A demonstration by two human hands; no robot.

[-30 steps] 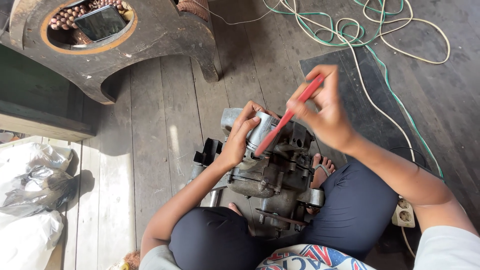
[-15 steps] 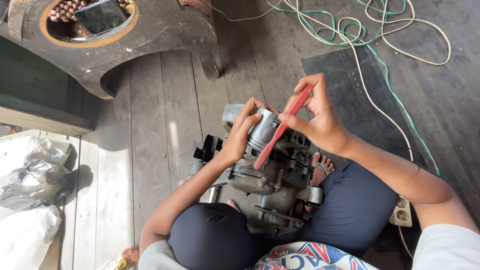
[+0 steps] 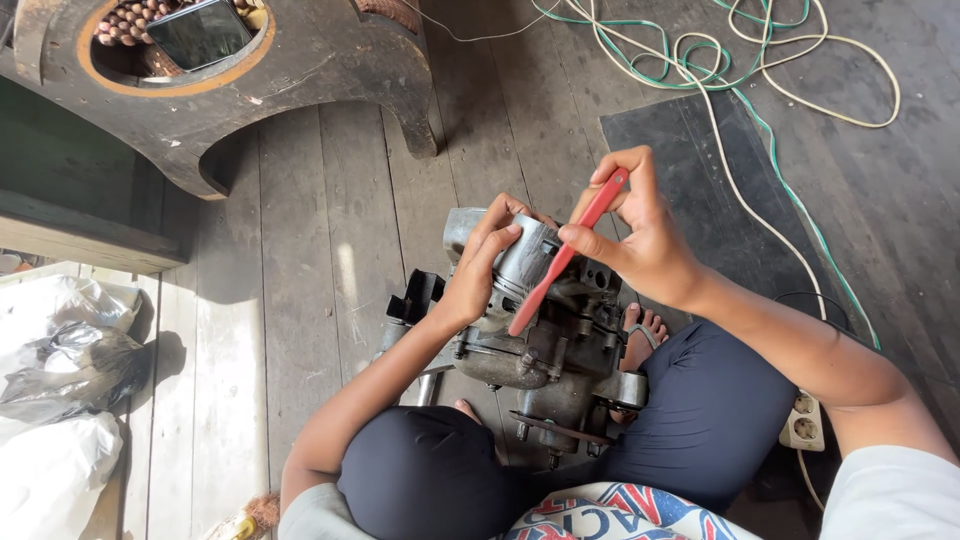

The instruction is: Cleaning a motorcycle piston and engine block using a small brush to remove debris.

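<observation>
The person wears dark navy stretch trousers [image 3: 700,420] and a light grey short-sleeved shirt [image 3: 890,495] with a red, white and blue print across the front. Both forearms are bare, as are the hands and the one foot [image 3: 640,335] that shows.

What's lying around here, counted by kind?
Hands: 2, left hand, right hand
Red tool: 1
Engine: 1
Cords: 2, green cord, cream cord
Socket strip: 1
Total: 7

Daylight, bright overall. Hard sun from left: white plastic bags [image 3: 50,400] near left blown out, sunlit strip on wooden floor [image 3: 310,250]. Soft shadows under carved stool [image 3: 300,70] far left. Sharp focus, mild wide-angle stretch at edges.
</observation>
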